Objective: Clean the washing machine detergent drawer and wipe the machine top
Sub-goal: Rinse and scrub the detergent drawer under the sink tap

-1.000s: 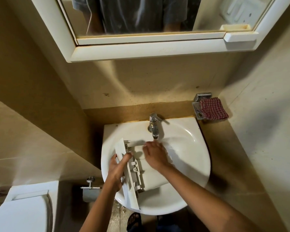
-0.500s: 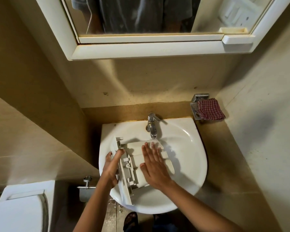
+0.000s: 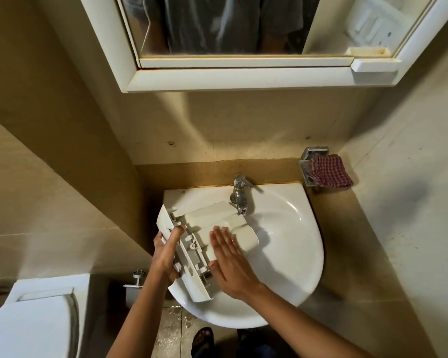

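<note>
The white detergent drawer [image 3: 210,218] lies bottom-up across the white sink basin [image 3: 290,249], its far end just under the chrome tap [image 3: 239,193]. My left hand [image 3: 166,254] grips the drawer's long front panel at the left, thumb hooked over the edge. My right hand [image 3: 230,257] lies flat, fingers together, pressed on the drawer's underside. No water stream is visible from the tap.
A red checked cloth [image 3: 330,171] hangs on a metal holder at the back right wall. A mirror cabinet [image 3: 243,78] juts out overhead. A white toilet [image 3: 29,324] sits at the lower left. Tiled walls close in on both sides.
My right hand slid from the drawer's far end near the tap down toward its near end, fingers flattening. The drawer turned slightly, its far end swinging toward the tap.
</note>
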Demonstrator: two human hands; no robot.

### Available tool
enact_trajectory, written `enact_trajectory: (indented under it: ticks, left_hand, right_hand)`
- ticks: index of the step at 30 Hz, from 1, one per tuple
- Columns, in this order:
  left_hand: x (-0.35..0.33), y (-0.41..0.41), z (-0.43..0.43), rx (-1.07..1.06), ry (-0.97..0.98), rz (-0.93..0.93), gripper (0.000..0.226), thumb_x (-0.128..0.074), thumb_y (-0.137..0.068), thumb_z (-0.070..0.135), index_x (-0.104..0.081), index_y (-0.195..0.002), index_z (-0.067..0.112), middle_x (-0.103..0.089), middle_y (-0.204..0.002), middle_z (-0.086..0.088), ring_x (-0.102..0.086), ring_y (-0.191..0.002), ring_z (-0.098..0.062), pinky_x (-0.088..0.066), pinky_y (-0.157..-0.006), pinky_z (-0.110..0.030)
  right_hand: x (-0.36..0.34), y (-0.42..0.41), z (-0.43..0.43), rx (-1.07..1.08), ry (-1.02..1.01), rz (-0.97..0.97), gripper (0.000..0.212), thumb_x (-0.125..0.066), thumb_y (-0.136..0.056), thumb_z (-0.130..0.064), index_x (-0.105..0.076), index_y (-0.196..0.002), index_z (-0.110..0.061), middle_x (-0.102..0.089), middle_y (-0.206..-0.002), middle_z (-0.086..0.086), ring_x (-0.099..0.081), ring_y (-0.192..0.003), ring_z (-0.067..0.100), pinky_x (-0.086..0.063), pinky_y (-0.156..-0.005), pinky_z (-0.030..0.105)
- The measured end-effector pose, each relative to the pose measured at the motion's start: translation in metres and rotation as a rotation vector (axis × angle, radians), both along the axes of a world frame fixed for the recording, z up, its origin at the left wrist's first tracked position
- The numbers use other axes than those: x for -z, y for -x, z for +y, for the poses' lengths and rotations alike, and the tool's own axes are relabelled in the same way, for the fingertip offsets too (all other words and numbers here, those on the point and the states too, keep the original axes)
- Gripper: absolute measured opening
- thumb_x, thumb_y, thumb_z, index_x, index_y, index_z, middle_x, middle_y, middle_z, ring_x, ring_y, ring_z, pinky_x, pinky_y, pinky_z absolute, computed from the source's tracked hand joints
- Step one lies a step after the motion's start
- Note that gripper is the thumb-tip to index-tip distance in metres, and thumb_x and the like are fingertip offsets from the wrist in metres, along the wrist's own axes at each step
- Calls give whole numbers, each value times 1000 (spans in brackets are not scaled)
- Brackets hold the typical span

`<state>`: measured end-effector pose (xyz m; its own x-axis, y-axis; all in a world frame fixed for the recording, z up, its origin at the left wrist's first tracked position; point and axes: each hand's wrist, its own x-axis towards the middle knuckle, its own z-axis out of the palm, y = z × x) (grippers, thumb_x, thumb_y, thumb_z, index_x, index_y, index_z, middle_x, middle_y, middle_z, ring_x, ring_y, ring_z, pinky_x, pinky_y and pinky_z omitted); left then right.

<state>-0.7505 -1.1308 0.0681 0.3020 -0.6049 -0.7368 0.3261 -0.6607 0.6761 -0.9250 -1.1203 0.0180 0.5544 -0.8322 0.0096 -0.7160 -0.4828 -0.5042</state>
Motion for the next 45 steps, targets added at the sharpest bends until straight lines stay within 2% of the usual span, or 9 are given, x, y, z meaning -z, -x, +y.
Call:
enact_trajectory:
  ticks: [7, 11, 18, 21, 25, 29, 36, 40, 45]
  left_hand:
    - [2, -6, 8, -25, 31, -33, 73, -60, -91, 38, -17, -149, 29, -56, -96, -4, -54, -82, -25, -43, -68, -36]
    - [3, 1, 9, -53, 33, -50, 78, -64, -87, 43, -19, -148, 28, -57, -122, -17, -55, -83, -25, -51, -75, -41]
    - [1, 8, 17, -146, 49, -35, 84, -70, -80, 47, -20, -143, 23, -55, -94, -6, -56, -72, -26, -44, -61, -37]
    - [3, 14, 20, -189, 45, -21, 94, -75, -74, 47, -14, -142, 23, -49, -94, -8, -53, -71, -24, -46, -65, -44]
    - [5, 24, 25, -270, 51, 47, 113, -72, -49, 57, -13, -139, 23, -51, -97, -10, -55, -82, -24, -53, -70, -53]
    - [15, 39, 28, -319, 57, 68, 105, -75, -73, 44, -4, -145, 17, -51, -102, -8, -55, -90, -27, -52, -81, -62]
    - [28, 65, 37, -314, 49, 68, 126, -81, -51, 50, 3, -144, 39, -57, -115, -26, -50, -85, -30, -47, -62, -36]
    - [38, 71, 43, -271, 84, 68, 127, -84, -61, 37, 10, -147, 38, -47, -138, -26, -54, -117, -41, -47, -97, -52]
    - [44, 77, 46, -291, 124, 75, 119, -83, -72, 16, 7, -147, 40, -51, -127, 0, -54, -116, -27, -43, -103, -56]
  right_hand:
    - [6, 24, -25, -77, 74, 81, 57, -18, -100, -33, -3, -153, -17, 4, -159, -5, 4, -147, 11, 8, -119, 33]
    - [-7, -3, -13, -88, -127, -76, 56, -27, -102, -23, -2, -151, -12, 8, -156, -3, 12, -145, 8, 4, -120, 28]
    - [2, 29, -34, -282, 22, 74, 53, -19, -102, -41, 0, -150, -30, 0, -159, -12, 7, -146, 4, 6, -119, 26]
    - [13, 52, -47, -103, -89, 92, 55, -23, -103, -38, -1, -152, -27, 3, -159, -9, 7, -147, 9, 0, -120, 32]
    - [11, 67, -51, 447, -515, -246, 51, -37, -102, -25, -21, -151, -24, -29, -154, -1, -34, -138, 18, -29, -106, 24]
    - [13, 69, -58, 728, -597, -467, 41, -38, -101, -21, -43, -142, -20, -45, -144, -1, -41, -132, 17, -30, -102, 21]
    - [3, 50, -72, 729, -723, -655, 40, -38, -96, -1, -52, -127, -21, -54, -126, -6, -47, -122, 11, -34, -101, 23]
    - [7, 49, -72, 736, -710, -600, 52, -37, -93, 1, -40, -142, -14, -42, -144, -3, -38, -135, 12, -28, -104, 19]
    - [16, 53, -69, 693, -735, -590, 57, -37, -91, 4, -36, -144, -17, -38, -150, 1, -37, -137, 14, -29, -109, 27]
